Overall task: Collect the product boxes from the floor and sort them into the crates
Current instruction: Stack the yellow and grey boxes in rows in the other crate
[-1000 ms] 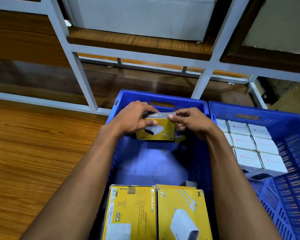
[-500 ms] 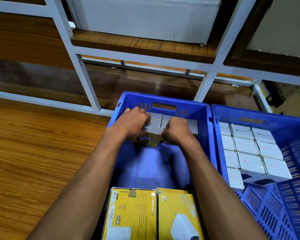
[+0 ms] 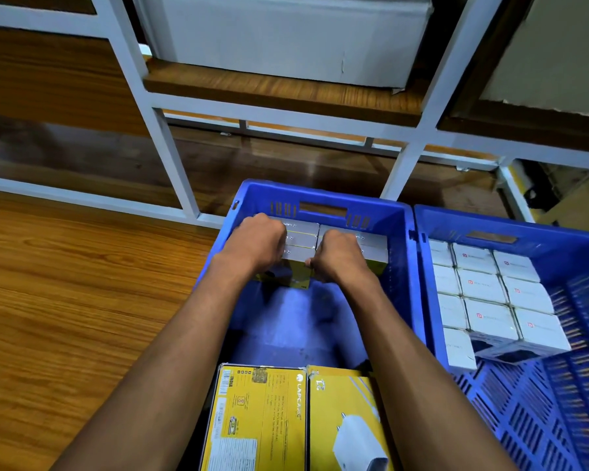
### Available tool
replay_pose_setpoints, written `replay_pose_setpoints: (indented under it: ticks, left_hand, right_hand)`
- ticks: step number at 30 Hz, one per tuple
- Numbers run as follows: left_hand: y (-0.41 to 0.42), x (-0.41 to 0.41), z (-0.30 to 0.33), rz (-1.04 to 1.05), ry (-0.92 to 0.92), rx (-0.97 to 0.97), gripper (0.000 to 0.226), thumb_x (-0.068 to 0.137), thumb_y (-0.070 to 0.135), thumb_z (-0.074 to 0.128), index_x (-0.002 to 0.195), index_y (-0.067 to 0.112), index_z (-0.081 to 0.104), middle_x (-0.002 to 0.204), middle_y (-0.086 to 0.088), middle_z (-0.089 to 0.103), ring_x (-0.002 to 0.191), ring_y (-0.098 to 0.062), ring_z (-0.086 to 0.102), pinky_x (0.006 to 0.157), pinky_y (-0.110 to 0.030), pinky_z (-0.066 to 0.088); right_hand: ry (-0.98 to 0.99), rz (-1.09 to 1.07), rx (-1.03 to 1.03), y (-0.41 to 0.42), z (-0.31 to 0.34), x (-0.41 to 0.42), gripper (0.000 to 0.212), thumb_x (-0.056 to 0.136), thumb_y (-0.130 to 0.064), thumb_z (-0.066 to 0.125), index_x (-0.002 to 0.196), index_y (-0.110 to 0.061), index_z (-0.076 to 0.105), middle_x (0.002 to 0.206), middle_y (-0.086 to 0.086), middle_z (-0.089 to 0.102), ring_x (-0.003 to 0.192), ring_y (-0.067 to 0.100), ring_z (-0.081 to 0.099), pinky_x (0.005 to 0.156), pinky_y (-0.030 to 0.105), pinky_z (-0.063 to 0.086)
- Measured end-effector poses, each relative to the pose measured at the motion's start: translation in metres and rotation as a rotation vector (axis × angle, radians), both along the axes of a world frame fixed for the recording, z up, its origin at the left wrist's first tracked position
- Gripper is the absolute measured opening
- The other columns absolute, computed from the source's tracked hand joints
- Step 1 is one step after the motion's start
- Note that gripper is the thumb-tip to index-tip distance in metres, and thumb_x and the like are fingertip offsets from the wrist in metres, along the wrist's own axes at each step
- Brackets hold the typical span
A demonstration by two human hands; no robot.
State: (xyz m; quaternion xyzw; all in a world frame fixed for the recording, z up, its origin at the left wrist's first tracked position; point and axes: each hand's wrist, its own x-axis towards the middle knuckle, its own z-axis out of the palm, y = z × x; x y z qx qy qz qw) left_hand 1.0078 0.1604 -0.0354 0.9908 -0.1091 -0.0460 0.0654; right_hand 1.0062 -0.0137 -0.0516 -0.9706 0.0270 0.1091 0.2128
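Fingers of both hands are curled down over the front of the yellow product boxes w/ grey tops (image 3: 301,240), which stand packed against the far wall of the left blue plastic crate (image 3: 323,198). Left hand (image 3: 261,244) sits on the left stack, knuckles up, fingertips hidden behind the box front, so I can't tell for sure if it grips or just presses. Right hand (image 3: 340,258) is just beside it on the right stack, same pose, thumb tip at the seam betw. the two stacks; its grip is also unclear from my feed. Both forearms reach in over the crate's near edge.

At the near end of that crate lie two large flat yellow cardboard boxes (image 3: 259,419), side by side, one w/ barcode and print, the other w/ a white charger picture. The crate floor betw. them and the far stacks is bare blue.

Touching the crate's right wall is a second blue plastic crate (image 3: 531,419) holding rows of small white boxes w/ red logos (image 3: 490,294). Left of the crate is wood-grain floor (image 3: 82,300); beyond its far wall, a white metal rack frame (image 3: 170,158).
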Motion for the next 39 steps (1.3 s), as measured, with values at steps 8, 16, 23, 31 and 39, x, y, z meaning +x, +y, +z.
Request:
replay_pose_setpoints:
  ticks: [8, 16, 23, 31, 39]
  left_hand:
    - [-0.003, -0.020, 0.009, 0.032, 0.088, -0.038, 0.020, 0.084, 0.026, 0.080, 0.097, 0.014, 0.070, 0.106, -0.017, 0.072, 0.101, -0.039, 0.067, 0.086, -0.045, 0.058]
    - [0.007, -0.090, 0.030, -0.140, 0.336, -0.125, 0.039, 0.103, 0.056, 0.054, 0.108, 0.020, 0.070, 0.104, -0.007, 0.073, 0.102, -0.030, 0.067, 0.088, -0.044, 0.054]
    - [0.009, -0.168, 0.044, -0.151, 0.488, -0.377, 0.053, 0.104, 0.066, 0.043, 0.094, 0.021, 0.069, 0.075, 0.008, 0.061, 0.067, -0.002, 0.056, 0.069, -0.028, 0.045]
    - [0.018, -0.199, 0.054, -0.133, 0.361, -0.244, 0.054, 0.092, 0.073, 0.059, 0.127, 0.033, 0.068, 0.125, 0.001, 0.061, 0.118, -0.019, 0.059, 0.097, -0.037, 0.047]
    - [0.025, -0.219, 0.052, 0.083, 0.418, -0.208, 0.065, 0.091, 0.075, 0.058, 0.136, 0.029, 0.061, 0.131, -0.004, 0.066, 0.113, -0.023, 0.063, 0.090, -0.039, 0.054]
  right_hand:
    - [-0.029, -0.046, 0.036, 0.000, 0.004, -0.015, 0.032, 0.079, -0.039, 0.083, 0.077, -0.010, 0.071, 0.077, 0.011, 0.074, 0.079, 0.029, 0.073, 0.074, 0.036, 0.062]
    - [0.047, 0.054, 0.082, -0.011, 0.036, -0.049, 0.026, 0.087, -0.012, 0.060, 0.065, -0.008, 0.073, 0.062, 0.012, 0.072, 0.059, 0.027, 0.073, 0.065, 0.043, 0.066]
    - [0.227, 0.240, 0.295, -0.023, 0.077, -0.126, 0.043, 0.107, -0.043, 0.053, 0.103, -0.009, 0.079, 0.102, 0.002, 0.080, 0.084, 0.019, 0.077, 0.082, 0.042, 0.063]
    - [0.257, 0.553, 0.160, -0.032, 0.086, -0.184, 0.049, 0.092, -0.064, 0.066, 0.120, -0.025, 0.075, 0.119, -0.010, 0.074, 0.104, 0.007, 0.064, 0.091, 0.027, 0.051]
    - [0.241, 0.550, 0.150, -0.018, 0.073, -0.200, 0.064, 0.083, -0.060, 0.079, 0.136, -0.029, 0.060, 0.130, -0.005, 0.066, 0.113, 0.018, 0.061, 0.099, 0.042, 0.052]
